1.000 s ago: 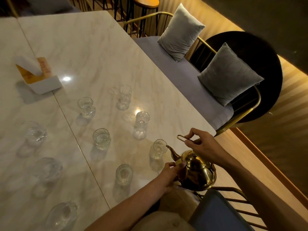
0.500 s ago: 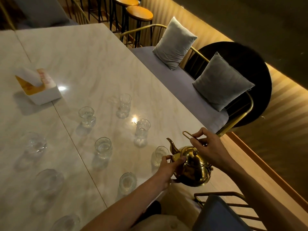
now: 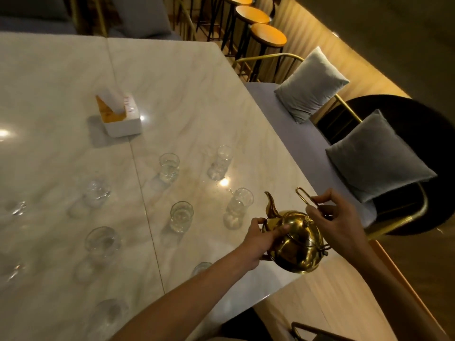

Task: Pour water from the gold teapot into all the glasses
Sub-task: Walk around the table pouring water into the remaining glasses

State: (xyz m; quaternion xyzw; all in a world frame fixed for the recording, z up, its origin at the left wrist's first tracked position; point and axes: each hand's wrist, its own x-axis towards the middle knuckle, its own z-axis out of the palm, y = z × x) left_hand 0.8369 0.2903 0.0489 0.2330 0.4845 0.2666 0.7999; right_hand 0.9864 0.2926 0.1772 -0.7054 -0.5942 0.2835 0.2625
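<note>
The bench (image 3: pixel 61 77) has a pale marble top with a seam running from its far edge to its near edge. A white tissue box (image 3: pixel 120 118) stands on the seam, well beyond the glasses. Right of the seam stand five glasses: one far (image 3: pixel 169 167), one farther right (image 3: pixel 220 162), one near the middle (image 3: pixel 181 216), one beside it to the right (image 3: pixel 237 209), and one at the near edge (image 3: pixel 200 268), partly hidden by a forearm. Left of the seam more glasses (image 3: pixel 102 242) stand, blurred.
</note>
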